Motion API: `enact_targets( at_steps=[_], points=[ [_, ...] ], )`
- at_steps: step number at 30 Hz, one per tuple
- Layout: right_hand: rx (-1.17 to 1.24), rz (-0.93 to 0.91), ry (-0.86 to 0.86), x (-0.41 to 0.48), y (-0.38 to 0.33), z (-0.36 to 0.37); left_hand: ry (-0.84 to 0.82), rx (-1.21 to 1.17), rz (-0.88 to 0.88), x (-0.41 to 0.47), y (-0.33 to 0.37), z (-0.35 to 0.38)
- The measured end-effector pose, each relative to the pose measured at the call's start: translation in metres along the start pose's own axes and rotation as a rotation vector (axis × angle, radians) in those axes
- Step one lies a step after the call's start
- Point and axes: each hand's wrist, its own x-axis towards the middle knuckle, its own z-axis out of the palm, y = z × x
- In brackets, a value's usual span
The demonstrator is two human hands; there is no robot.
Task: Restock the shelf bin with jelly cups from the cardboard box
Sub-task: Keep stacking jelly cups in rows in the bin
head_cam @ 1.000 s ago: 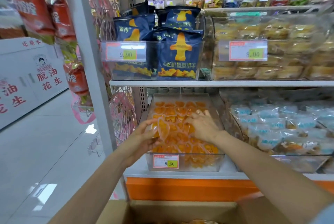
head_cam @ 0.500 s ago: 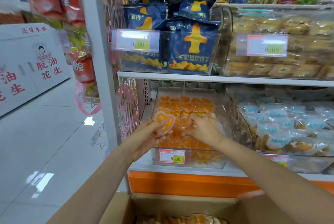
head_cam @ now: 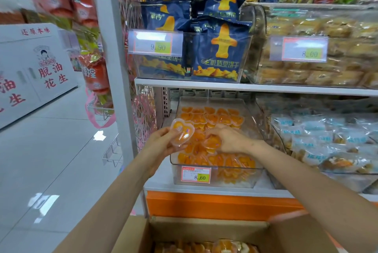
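Note:
A clear shelf bin (head_cam: 214, 179) on the lower shelf holds several orange heart-shaped jelly cups (head_cam: 212, 117). My left hand (head_cam: 161, 142) grips one jelly cup (head_cam: 182, 132) upright over the bin's left wall, its clear lid facing me. My right hand (head_cam: 231, 140) lies palm down in the middle of the bin, fingers curled round another jelly cup (head_cam: 212, 143) on the pile. At the bottom of the view, the open cardboard box (head_cam: 204, 230) shows more orange cups (head_cam: 223, 245).
A white shelf upright (head_cam: 110, 68) stands just left of the bin. Directly overhead, a shelf board (head_cam: 245, 87) carries a bin of dark blue snack bags (head_cam: 216, 48). Clear bins of wrapped pastries (head_cam: 327, 140) sit to the right. A tiled aisle floor (head_cam: 51, 160) opens to the left.
My left hand has lifted its jelly cup and turned it from edge-on to lid toward me. My right hand stays on the pile. The camera has tilted down, showing more of the box.

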Motion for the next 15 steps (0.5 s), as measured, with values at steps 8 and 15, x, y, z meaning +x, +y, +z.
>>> enact_targets(
  at_steps=[8, 15],
  points=[
    [0.153, 0.214, 0.236, 0.037, -0.013, 0.001, 0.068, -0.083, 0.010, 0.002, 0.003, -0.007],
    [0.086, 0.417, 0.281, 0.045, -0.036, 0.010, 0.066, -0.101, 0.019, 0.004, 0.004, -0.010]
  ],
)
